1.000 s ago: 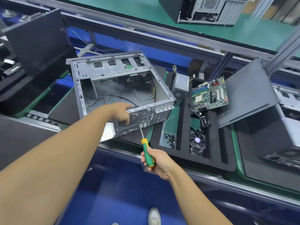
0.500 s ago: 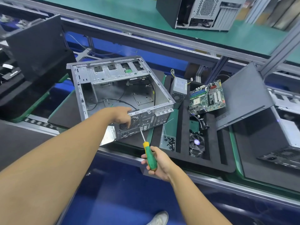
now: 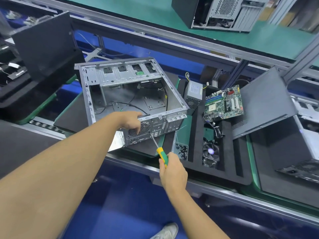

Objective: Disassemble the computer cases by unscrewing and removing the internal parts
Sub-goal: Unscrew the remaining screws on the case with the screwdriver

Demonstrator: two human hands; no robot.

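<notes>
Grey steel fills the middle of my view: the computer case (image 3: 151, 100) lies on its side on a dark mat (image 3: 76, 114), open face up, with its rear panel turned toward me. I have the left hand (image 3: 131, 120) on the top edge of that rear panel. The index finger lies along the rim and the other fingers curl down over the round fan grille (image 3: 144, 129), holding the case. The right hand (image 3: 172, 171) sits just in front of the case, fingers wrapped tight round the green and yellow handle of the screwdriver (image 3: 162, 155). Its shaft slants up and left, and the tip meets the rear panel at the right edge of the fan grille, just beside the left hand's fingertips. Whether it sits in a screw head I cannot tell. Inside the case, thin black cables (image 3: 131, 104) trail across the metal floor, and a drive cage (image 3: 120, 75) runs along the far wall.

Right of the case lies a black foam tray (image 3: 229, 163). A power supply (image 3: 194, 91) stands by the case's far right corner, and a heap of small black screws (image 3: 183, 150) lies just off its near right corner. Farther right of the case are a green motherboard (image 3: 224, 104) and, nearer to me, a cooler fan (image 3: 210, 152). A dark side panel (image 3: 264, 104) leans beyond the motherboard. Well behind the case, a second case (image 3: 224, 12) stands on a green surface (image 3: 138, 7).
</notes>
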